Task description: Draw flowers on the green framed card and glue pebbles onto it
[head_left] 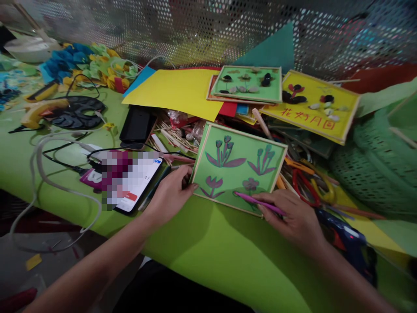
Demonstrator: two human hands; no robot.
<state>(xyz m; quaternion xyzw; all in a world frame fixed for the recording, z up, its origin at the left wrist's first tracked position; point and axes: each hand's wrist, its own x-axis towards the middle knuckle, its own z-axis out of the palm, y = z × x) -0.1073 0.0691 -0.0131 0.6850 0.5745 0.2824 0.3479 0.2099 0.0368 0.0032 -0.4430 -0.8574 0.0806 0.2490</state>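
Observation:
A green card picture [234, 150] with a thin pale wooden frame lies tilted before me, with purple flowers outlined in a dark colour. My left hand [174, 193] grips its left edge, fingers closed on the frame. In my right hand [289, 213] is a purple pen [260, 203], pinched between the fingers. The pen's tip meets the green card at the lower middle, beside the lower right flower. My right hand rests by the picture's lower right corner.
Left of the picture lie a lit smartphone [140, 184], a dark phone [137, 124] and loose cables. Behind are yellow card [176, 89] and two framed pebble pictures [247, 82]. Rightward are red-handled scissors [304, 187], a blue tool [345, 239] and a green basket [381, 161].

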